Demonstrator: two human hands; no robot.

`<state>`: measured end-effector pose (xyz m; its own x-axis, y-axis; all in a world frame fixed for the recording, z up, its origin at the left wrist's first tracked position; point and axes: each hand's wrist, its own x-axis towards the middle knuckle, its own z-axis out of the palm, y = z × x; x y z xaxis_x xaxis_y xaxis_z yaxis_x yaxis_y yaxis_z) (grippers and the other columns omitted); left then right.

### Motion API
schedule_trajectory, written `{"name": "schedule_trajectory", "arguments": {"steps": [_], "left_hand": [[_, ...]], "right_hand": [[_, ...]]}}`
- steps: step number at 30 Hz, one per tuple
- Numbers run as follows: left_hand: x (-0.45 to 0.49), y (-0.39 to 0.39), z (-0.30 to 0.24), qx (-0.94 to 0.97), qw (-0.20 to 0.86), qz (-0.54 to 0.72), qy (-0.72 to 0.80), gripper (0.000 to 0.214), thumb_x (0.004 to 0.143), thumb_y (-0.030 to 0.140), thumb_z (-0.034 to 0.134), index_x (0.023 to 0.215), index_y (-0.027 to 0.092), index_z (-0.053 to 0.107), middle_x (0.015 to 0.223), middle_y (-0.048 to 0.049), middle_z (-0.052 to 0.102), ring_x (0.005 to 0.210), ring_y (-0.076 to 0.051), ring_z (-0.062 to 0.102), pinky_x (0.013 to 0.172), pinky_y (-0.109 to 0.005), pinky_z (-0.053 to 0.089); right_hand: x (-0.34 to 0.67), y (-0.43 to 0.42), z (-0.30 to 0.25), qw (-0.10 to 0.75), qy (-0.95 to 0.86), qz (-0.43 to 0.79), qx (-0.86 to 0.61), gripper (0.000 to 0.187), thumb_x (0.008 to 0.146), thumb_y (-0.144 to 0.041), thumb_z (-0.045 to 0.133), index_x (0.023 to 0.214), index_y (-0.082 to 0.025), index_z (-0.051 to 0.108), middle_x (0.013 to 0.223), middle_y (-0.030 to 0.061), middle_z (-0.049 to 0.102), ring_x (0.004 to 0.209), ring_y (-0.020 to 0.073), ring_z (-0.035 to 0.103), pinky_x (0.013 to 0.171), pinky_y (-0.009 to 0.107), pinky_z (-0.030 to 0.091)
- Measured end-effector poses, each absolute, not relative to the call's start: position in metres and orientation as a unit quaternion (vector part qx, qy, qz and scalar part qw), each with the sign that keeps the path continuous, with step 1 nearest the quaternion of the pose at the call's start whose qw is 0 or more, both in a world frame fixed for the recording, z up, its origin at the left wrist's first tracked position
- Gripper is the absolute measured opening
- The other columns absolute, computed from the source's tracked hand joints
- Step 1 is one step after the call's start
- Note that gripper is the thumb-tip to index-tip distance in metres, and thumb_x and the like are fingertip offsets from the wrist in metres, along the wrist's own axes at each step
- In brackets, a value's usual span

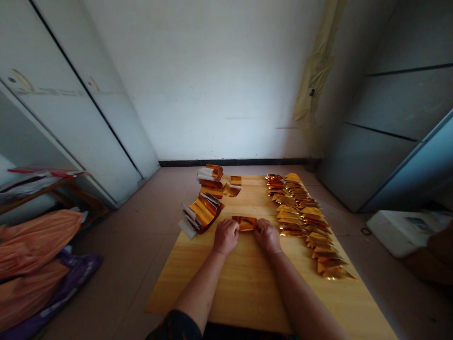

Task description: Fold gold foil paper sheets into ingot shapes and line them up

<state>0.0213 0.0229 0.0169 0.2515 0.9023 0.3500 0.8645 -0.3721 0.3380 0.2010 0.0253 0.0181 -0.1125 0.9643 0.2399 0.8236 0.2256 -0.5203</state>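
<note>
The left hand (225, 237) and right hand (267, 236) curl nearly closed, pinching opposite ends of a small gold foil piece (246, 223) near the middle of a wooden desk (244, 293). Curled stacks of gold foil (202, 212) with white paper (187, 228) lie along the far left edge, folded gold foil triangles (304, 217) line the right edge, and orange bags (31, 245) sit on the floor (134, 245) to the left

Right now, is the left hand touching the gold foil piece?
Touching: the head view shows the left hand against the end of the gold foil piece.
</note>
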Motion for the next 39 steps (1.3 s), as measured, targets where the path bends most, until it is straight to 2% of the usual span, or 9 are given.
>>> {"name": "schedule_trajectory", "arguments": {"steps": [12, 18, 26, 33, 39], "left_hand": [[0.014, 0.033, 0.014, 0.735, 0.159, 0.325, 0.574, 0.02, 0.079, 0.012, 0.051, 0.086, 0.021, 0.068, 0.089, -0.0012, 0.069, 0.09, -0.015, 0.059, 0.085, -0.026, 0.044], [0.015, 0.035, 0.017, 0.718, 0.188, 0.321, 0.588, 0.025, 0.081, 0.011, 0.05, 0.091, 0.022, 0.07, 0.095, -0.0005, 0.07, 0.095, -0.015, 0.06, 0.089, -0.027, 0.045], [0.017, 0.038, 0.012, 0.731, 0.154, 0.298, 0.595, 0.026, 0.08, 0.009, 0.053, 0.093, 0.023, 0.07, 0.094, -0.0011, 0.07, 0.093, -0.015, 0.059, 0.087, -0.027, 0.044], [0.018, 0.035, 0.012, 0.733, 0.115, 0.3, 0.599, 0.021, 0.076, 0.007, 0.054, 0.081, 0.021, 0.07, 0.084, -0.0027, 0.067, 0.087, -0.016, 0.058, 0.081, -0.027, 0.043], [0.019, 0.033, 0.018, 0.726, 0.108, 0.283, 0.617, 0.012, 0.08, 0.019, 0.055, 0.079, 0.02, 0.067, 0.083, -0.0025, 0.067, 0.083, -0.016, 0.057, 0.078, -0.027, 0.041]], "right_hand": [[0.209, 0.026, 0.027, 0.281, -0.732, 0.192, -0.59, 0.021, 0.084, -0.024, 0.05, 0.094, -0.022, 0.069, 0.096, 0.003, 0.069, 0.09, 0.0143, 0.061, 0.079, 0.02, 0.042], [0.205, 0.027, 0.03, 0.21, -0.721, 0.166, -0.64, 0.025, 0.088, -0.024, 0.046, 0.092, -0.025, 0.071, 0.095, 0.0018, 0.067, 0.086, 0.0119, 0.06, 0.073, 0.017, 0.039], [0.198, 0.031, 0.035, 0.155, -0.693, 0.147, -0.689, 0.022, 0.088, -0.029, 0.049, 0.093, -0.025, 0.069, 0.097, 0.0024, 0.068, 0.084, 0.0128, 0.061, 0.065, 0.019, 0.036], [0.196, 0.034, 0.041, 0.141, -0.682, 0.149, -0.702, 0.02, 0.087, -0.031, 0.048, 0.087, -0.024, 0.067, 0.094, 0.0026, 0.069, 0.08, 0.0131, 0.062, 0.06, 0.02, 0.033], [0.195, 0.04, 0.039, 0.121, -0.674, 0.169, -0.709, 0.022, 0.086, -0.037, 0.048, 0.089, -0.024, 0.065, 0.092, 0.0035, 0.069, 0.079, 0.0149, 0.063, 0.059, 0.022, 0.035]]}}
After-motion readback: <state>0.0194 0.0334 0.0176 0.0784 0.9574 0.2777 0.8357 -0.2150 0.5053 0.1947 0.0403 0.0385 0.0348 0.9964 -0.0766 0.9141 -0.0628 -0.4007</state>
